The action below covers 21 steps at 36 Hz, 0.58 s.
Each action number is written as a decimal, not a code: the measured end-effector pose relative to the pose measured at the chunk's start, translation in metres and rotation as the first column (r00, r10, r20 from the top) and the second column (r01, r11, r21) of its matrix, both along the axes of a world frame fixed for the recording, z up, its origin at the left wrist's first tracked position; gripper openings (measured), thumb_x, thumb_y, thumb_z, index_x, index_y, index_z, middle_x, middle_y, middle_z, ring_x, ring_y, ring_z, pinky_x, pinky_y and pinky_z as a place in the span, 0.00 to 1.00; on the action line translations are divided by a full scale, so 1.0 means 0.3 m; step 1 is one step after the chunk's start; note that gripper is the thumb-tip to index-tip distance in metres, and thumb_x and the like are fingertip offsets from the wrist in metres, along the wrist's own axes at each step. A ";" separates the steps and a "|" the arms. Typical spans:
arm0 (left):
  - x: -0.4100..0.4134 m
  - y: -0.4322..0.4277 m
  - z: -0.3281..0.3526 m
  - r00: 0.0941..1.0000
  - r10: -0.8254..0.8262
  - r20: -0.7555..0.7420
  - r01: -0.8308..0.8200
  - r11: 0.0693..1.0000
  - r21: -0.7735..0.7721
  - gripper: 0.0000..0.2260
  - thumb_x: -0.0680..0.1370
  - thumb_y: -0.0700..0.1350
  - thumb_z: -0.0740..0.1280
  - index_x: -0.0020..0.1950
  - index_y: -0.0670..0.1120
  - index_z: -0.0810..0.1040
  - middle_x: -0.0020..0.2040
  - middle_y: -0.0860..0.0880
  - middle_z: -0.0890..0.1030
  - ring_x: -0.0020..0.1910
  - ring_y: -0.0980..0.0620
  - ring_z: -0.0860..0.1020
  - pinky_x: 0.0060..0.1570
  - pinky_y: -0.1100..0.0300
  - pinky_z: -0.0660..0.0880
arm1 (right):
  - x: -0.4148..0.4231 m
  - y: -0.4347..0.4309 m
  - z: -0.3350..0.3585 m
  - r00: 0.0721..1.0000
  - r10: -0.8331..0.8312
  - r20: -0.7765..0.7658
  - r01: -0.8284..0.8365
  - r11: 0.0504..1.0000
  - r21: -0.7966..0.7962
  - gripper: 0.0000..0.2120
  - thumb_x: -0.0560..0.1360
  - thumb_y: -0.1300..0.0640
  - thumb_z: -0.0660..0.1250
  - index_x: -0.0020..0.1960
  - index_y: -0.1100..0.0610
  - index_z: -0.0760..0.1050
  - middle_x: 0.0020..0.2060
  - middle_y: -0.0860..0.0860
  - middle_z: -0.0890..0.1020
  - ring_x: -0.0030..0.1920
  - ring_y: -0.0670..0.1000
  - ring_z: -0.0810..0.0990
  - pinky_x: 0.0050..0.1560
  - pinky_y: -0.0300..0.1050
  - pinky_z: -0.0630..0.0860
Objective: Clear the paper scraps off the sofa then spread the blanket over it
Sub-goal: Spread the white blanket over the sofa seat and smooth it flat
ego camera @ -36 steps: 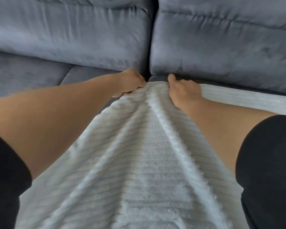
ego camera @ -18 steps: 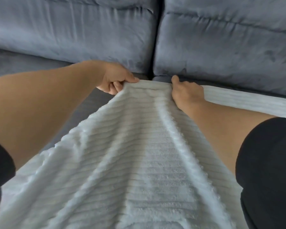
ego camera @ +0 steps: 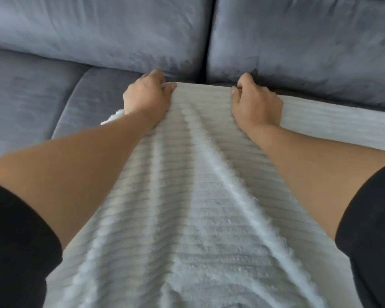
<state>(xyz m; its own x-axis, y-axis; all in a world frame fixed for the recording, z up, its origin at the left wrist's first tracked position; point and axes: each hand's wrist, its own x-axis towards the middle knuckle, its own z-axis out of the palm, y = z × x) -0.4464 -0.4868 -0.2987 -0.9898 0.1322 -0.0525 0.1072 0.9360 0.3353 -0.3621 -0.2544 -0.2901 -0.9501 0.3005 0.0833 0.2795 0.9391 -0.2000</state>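
Note:
A white ribbed fleece blanket (ego camera: 187, 218) lies over the seat of a grey-blue sofa (ego camera: 31, 103) and runs from the back cushions toward me, with long creases down its middle. My left hand (ego camera: 146, 96) grips the blanket's far edge, fingers curled, close to the left back cushion. My right hand (ego camera: 256, 103) grips the same edge further right, below the gap between the two back cushions. The blanket also stretches flat to the right along the seat. No paper scraps are in view.
Two large back cushions (ego camera: 98, 30) (ego camera: 309, 41) stand behind the hands, split by a dark gap. The left seat cushion (ego camera: 85, 101) is uncovered. My black sleeves fill the lower corners.
My left hand has slid left along the blanket's far edge, away from my right hand, and the stretch between them is wider and flatter. The right hand has stayed near the cushion gap.

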 end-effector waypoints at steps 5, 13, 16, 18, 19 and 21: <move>0.001 0.006 0.022 0.998 0.025 0.049 -0.027 0.999 0.030 0.15 0.77 0.64 0.62 0.45 0.53 0.68 0.53 0.44 0.82 0.53 0.37 0.78 0.44 0.52 0.66 | 0.004 -0.005 -0.041 0.996 -0.001 -0.086 0.003 1.000 0.025 0.15 0.81 0.44 0.57 0.56 0.54 0.70 0.42 0.59 0.84 0.43 0.65 0.82 0.37 0.51 0.65; 0.007 -0.019 0.088 0.993 0.018 0.119 0.003 0.985 -0.173 0.19 0.81 0.61 0.60 0.60 0.48 0.74 0.59 0.44 0.79 0.56 0.36 0.78 0.44 0.50 0.67 | 0.015 -0.007 -0.069 0.996 -0.006 -0.089 0.010 0.999 0.043 0.14 0.82 0.45 0.57 0.58 0.55 0.71 0.42 0.58 0.84 0.42 0.66 0.81 0.36 0.50 0.63; -0.026 -0.083 0.140 0.973 0.038 0.228 0.006 0.981 -0.191 0.14 0.80 0.60 0.63 0.54 0.49 0.76 0.55 0.44 0.82 0.52 0.39 0.79 0.45 0.50 0.71 | 0.011 0.003 -0.085 0.994 0.008 -0.108 -0.004 0.999 0.041 0.14 0.82 0.45 0.56 0.56 0.55 0.70 0.40 0.59 0.83 0.39 0.65 0.81 0.35 0.50 0.62; -0.039 -0.118 0.182 0.963 -0.026 0.268 0.069 0.986 -0.151 0.11 0.80 0.57 0.66 0.51 0.51 0.75 0.55 0.44 0.81 0.51 0.40 0.79 0.49 0.48 0.76 | 0.004 0.004 -0.093 0.992 0.016 -0.125 -0.012 0.999 0.032 0.14 0.82 0.45 0.55 0.56 0.55 0.69 0.39 0.59 0.83 0.38 0.65 0.81 0.35 0.50 0.62; -0.034 -0.128 0.201 0.963 -0.046 0.267 0.082 0.988 -0.128 0.10 0.79 0.56 0.68 0.50 0.51 0.75 0.57 0.43 0.80 0.52 0.40 0.79 0.53 0.47 0.77 | 0.006 0.006 -0.097 0.992 0.016 -0.126 -0.013 1.000 0.027 0.14 0.82 0.45 0.55 0.56 0.55 0.69 0.38 0.59 0.83 0.38 0.65 0.81 0.35 0.50 0.62; -0.021 -0.127 0.231 0.975 -0.036 0.219 0.050 0.997 -0.059 0.08 0.79 0.54 0.69 0.50 0.50 0.76 0.60 0.42 0.78 0.57 0.39 0.78 0.61 0.44 0.75 | 0.004 0.015 -0.103 0.993 0.008 -0.116 -0.005 1.000 0.024 0.14 0.82 0.44 0.53 0.55 0.54 0.68 0.37 0.59 0.82 0.36 0.63 0.79 0.35 0.50 0.62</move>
<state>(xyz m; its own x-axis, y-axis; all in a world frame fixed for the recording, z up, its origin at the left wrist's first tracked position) -0.4526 -0.5250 -0.2293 -0.9470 0.1639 -0.2763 0.0789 0.9524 0.2944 -0.3610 -0.2498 -0.3211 -0.9357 0.2909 0.1998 0.2496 0.9457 -0.2083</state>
